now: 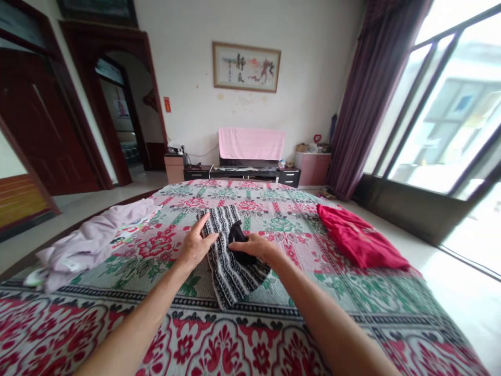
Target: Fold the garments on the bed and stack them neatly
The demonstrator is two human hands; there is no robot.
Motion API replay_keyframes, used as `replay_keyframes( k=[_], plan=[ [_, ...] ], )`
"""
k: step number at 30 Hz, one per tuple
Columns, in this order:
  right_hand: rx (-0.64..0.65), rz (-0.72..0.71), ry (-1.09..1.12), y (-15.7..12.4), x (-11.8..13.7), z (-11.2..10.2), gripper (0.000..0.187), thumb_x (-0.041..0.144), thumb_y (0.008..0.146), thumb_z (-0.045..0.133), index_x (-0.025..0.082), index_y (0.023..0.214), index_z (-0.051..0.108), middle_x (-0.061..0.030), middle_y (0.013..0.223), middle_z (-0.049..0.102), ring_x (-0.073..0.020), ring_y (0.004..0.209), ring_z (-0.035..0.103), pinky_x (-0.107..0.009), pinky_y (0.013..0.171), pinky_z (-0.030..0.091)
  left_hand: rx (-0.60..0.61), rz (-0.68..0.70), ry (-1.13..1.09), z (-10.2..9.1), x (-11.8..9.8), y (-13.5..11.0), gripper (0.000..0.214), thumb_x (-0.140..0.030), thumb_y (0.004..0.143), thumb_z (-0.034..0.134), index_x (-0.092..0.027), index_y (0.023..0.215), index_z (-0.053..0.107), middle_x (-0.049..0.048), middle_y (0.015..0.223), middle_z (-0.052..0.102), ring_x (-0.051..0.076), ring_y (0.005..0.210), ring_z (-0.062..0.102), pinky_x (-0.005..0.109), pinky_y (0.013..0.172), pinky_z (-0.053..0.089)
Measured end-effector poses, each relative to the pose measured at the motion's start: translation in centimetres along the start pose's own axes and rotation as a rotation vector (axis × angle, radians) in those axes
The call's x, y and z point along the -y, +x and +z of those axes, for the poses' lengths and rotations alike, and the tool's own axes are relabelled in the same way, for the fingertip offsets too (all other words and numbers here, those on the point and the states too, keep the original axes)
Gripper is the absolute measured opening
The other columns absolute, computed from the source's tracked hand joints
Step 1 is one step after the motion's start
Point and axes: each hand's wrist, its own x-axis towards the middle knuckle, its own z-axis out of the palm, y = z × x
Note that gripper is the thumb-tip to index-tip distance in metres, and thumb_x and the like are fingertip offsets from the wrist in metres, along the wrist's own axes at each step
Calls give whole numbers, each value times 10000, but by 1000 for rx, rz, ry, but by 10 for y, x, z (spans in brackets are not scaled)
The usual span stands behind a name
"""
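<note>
A black-and-white striped garment point(230, 271) lies on the patterned bed cover in front of me, partly folded over. A bunched black piece of fabric point(243, 255) shows at its middle; I cannot tell whether it is the garment's lining or a separate piece. My left hand point(197, 243) rests at the garment's left edge, thumb and forefinger spread apart over the cloth; its other fingers are mostly hidden. From the right, my right hand point(258, 247) pinches the black fabric, with the thumb on top.
The floral bed cover point(270, 209) spreads beneath everything. To the left lies a crumpled pale lilac garment point(90, 243), and to the right a folded red garment point(362, 237). Beyond the bed stands a low black cabinet point(289, 176) with a pink cloth point(251, 143) above it.
</note>
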Motion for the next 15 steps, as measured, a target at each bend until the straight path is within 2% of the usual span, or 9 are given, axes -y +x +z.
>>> replay_keyframes(
  k=[4,8,12,15],
  plan=[
    [32,54,143,6,-8,-4,315,385,637,783,170,829,654,-11,690,684,-144,610,623,-232,558,491,18,-47,-84,9,-3,4,693,-212,679,709,-232,1349,531,42,1315,600,238,1279,486,342,1108,341],
    [56,21,282,8,-18,-14,231,280,646,750,173,810,625,11,623,659,-127,540,591,-233,531,491,16,-86,-145,22,-14,5,704,-195,653,725,-230,1333,547,40,1292,616,238,1253,511,330,1091,359],
    [22,-55,312,3,-30,-36,271,213,619,715,186,859,591,42,597,638,-128,515,578,-237,516,484,66,-65,-129,49,-30,3,693,-195,680,699,-213,1350,524,51,1368,555,229,1275,489,322,1103,337],
    [-71,-104,335,-5,-43,-61,351,197,602,695,203,928,565,58,618,632,-126,520,578,-234,522,480,114,-76,-138,78,-44,-3,692,-198,712,669,-197,1379,484,70,1428,491,229,1308,452,320,1109,321]
  ],
)
